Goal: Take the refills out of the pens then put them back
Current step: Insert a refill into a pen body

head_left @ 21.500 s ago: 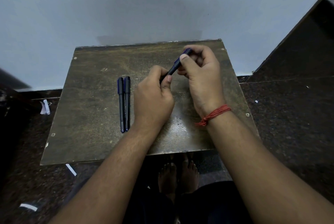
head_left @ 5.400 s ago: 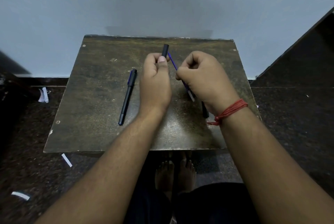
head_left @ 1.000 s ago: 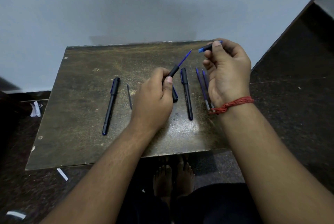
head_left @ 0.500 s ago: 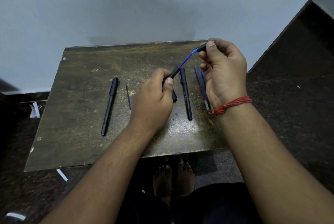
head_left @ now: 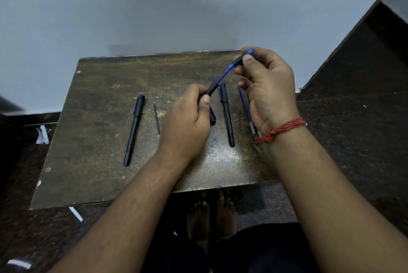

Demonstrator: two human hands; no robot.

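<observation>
My left hand (head_left: 187, 122) grips a black pen barrel (head_left: 212, 89) that points up and to the right. A thin blue refill (head_left: 223, 75) sticks out of its open end. My right hand (head_left: 268, 94) pinches the pen's front section (head_left: 239, 61), black with a blue tip, and the refill's end sits in it. On the brown board (head_left: 99, 140) a capped black pen (head_left: 133, 133) lies at the left, with a thin loose refill (head_left: 156, 118) beside it. Another black pen (head_left: 227, 116) lies between my hands. Two blue refills (head_left: 246, 109) lie partly under my right hand.
The board stands on a dark speckled floor against a pale wall. A small dark pen part (head_left: 212, 116) lies just right of my left hand. Scraps of white paper (head_left: 42, 135) lie on the floor at left. My bare feet (head_left: 209, 215) show below the board's near edge.
My right hand has brought the front section down onto the refill's tip over the last second. The left hand holds the barrel in the same place. The pens on the board have not moved.
</observation>
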